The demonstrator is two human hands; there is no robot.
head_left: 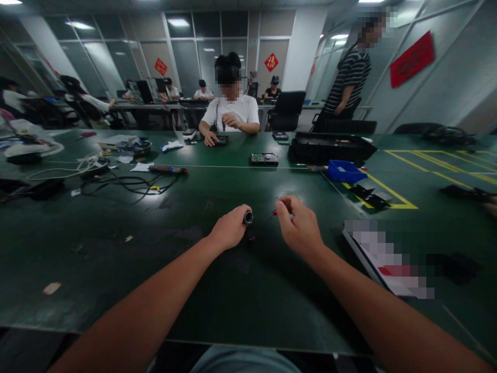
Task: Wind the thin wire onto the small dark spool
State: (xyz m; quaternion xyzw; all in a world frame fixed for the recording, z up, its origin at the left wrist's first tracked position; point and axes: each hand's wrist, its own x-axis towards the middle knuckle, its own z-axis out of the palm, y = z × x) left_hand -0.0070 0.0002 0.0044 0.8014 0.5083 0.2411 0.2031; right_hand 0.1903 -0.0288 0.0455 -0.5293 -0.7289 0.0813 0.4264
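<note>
My left hand [232, 228] is closed around a dark cylindrical thing [248, 218] with a round, hollow-looking end facing me; I cannot make out its exact kind. To its right, my right hand [301, 225] pinches a small screwdriver [275, 212] with a red part near the fingers. Its thin shaft points left towards the cylinder, and the tip looks apart from it. Just below the cylinder, a small dark piece [251, 239] shows against the green table [186, 295]. Most of the screwdriver's handle is hidden by my fingers.
Ahead lie a hard drive [264, 159], a long black tray [330, 148] and a blue bin [345, 171]. Black cables [128, 185] and a pen-shaped tool [169, 170] lie left. A white box [368, 259] is near my right forearm. Opposite, a person [233, 111] handles a dark device.
</note>
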